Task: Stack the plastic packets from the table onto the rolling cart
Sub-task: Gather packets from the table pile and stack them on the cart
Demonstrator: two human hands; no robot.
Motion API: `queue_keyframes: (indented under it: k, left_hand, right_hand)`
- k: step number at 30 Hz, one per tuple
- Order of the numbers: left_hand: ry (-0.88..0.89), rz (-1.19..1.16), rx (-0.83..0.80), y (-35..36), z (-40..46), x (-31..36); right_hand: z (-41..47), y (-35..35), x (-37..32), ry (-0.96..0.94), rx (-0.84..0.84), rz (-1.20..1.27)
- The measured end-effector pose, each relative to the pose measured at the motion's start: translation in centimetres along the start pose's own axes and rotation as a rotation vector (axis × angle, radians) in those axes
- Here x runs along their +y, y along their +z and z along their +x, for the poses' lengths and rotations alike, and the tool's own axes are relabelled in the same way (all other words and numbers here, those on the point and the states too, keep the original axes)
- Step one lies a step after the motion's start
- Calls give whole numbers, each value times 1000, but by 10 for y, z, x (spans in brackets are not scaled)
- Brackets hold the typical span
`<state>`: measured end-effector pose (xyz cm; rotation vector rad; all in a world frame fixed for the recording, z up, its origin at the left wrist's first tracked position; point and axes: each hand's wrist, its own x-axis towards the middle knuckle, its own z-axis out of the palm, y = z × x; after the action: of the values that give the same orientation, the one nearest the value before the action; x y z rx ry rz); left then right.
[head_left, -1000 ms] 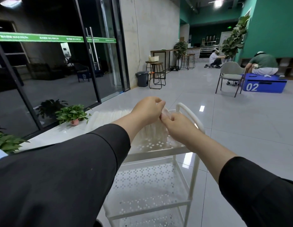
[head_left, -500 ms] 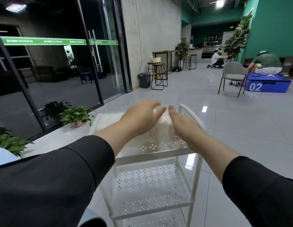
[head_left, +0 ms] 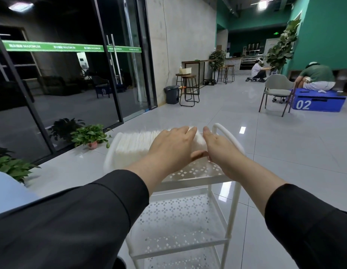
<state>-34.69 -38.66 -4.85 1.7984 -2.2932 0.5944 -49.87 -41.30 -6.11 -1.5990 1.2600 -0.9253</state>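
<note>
A row of white plastic packets (head_left: 135, 142) stands on the top shelf of the white rolling cart (head_left: 196, 180). My left hand (head_left: 171, 147) lies over the near end of the row, fingers on top and thumb against the front packet. My right hand (head_left: 220, 150) presses the same packet (head_left: 199, 139) from its right side, fingers straight, thumb close to my left thumb. Both hands clasp this end packet against the row. The cart's two lower perforated shelves (head_left: 180, 216) hold nothing that I can see.
A pale blue surface (head_left: 8, 193) shows at my lower left. Potted plants (head_left: 91, 135) line the glass wall on the left. The cart's loop handle (head_left: 230, 135) rises beside my right hand. Stools, a bin, a grey chair (head_left: 277, 92) and a blue box stand far off; two people crouch there.
My hands went from pinching one packet above the shelf to spreading flat and lowering onto the row. The view has shifted slightly, with the cart now a little farther forward.
</note>
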Motion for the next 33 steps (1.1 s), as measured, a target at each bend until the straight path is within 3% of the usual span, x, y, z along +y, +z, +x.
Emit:
queue_keyframes:
  k: [3,19,33]
  left_hand:
    - [35,-8,68,0,-1,3]
    - [104,80,43,3,4,1]
    - [128,162,178,7,-2,-3]
  right_hand:
    - [3,0,2,9,-23,28]
    - [-4,3,-4,-90,49,-64]
    - [-9,1,-10,-136,52,-116]
